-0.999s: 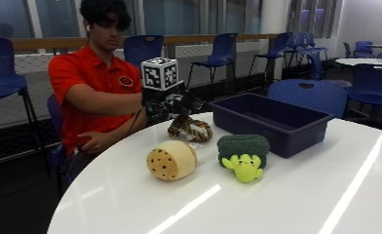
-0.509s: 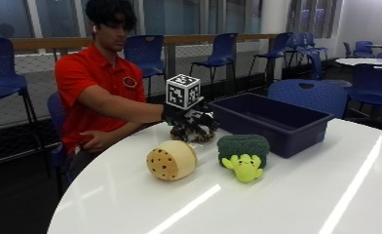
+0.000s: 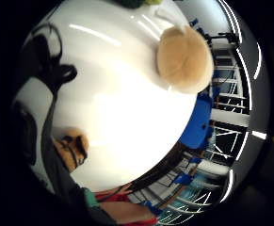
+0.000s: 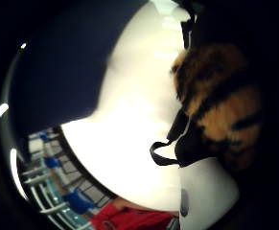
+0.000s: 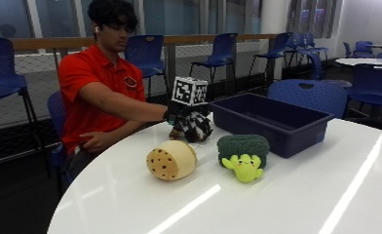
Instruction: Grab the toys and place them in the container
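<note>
One striped toy (image 5: pixel 192 127) clamped in the right hand's (image 5: pixel 186 115) grip, beside the container's (image 5: pixel 269 122) near edge.

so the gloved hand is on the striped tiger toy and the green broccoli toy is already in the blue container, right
Not quite. The gloved right hand is on the striped tiger toy, but the green broccoli toy is not in the blue container. The outside view shows it on the white table, in front of the container.
</note>
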Demonstrator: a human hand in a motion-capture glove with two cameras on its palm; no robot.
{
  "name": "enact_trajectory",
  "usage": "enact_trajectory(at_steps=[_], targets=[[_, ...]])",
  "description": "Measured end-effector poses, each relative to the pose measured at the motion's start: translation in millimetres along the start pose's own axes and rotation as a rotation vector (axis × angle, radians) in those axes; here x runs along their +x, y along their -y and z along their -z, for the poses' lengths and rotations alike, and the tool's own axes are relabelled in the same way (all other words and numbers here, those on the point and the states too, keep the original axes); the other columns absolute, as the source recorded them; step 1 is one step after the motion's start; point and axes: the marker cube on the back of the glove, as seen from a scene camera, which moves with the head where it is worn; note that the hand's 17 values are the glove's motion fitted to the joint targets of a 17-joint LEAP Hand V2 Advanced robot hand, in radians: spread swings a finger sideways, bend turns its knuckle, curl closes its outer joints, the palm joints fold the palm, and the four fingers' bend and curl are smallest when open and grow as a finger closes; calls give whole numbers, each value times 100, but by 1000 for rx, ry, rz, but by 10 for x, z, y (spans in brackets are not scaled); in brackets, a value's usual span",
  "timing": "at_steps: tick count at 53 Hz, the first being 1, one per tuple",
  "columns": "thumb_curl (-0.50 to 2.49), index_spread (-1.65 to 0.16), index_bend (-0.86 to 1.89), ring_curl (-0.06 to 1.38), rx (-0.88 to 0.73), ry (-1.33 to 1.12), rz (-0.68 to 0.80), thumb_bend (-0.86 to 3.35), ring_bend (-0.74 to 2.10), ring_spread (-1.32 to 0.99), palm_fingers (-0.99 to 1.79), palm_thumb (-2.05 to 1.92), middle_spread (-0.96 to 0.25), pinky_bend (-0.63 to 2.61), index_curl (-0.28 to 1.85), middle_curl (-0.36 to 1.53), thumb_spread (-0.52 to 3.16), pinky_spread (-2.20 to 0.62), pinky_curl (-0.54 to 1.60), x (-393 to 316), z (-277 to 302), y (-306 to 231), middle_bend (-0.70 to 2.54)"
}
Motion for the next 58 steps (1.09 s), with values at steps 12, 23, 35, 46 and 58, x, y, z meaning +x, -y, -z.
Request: enact_trajectory(at_steps=[12, 23, 35, 46, 58], targets=[[50, -40, 16, 43, 53, 80, -13, 17, 103, -43, 98, 55, -35, 102, 24, 39, 106, -45, 36, 390, 285, 150, 49], [60, -41, 17, 44, 65, 110, -78, 13, 101, -45, 103, 60, -40, 94, 26, 45, 89, -48, 35, 683, 880, 402, 51], [68, -41, 16, 45, 182, 90, -34, 9, 98, -46, 104, 63, -43, 93, 27, 49, 80, -48, 35, 226, 1713, 793, 47], [74, -42, 16, 45, 270, 116, 49, 6, 95, -48, 101, 64, -45, 95, 28, 52, 77, -47, 37, -718, 2377, 1161, 42], [79, -42, 16, 46, 256, 163, 64, 3, 93, -48, 99, 65, -46, 95, 29, 57, 76, -47, 37, -1198, 2343, 1514, 37]])
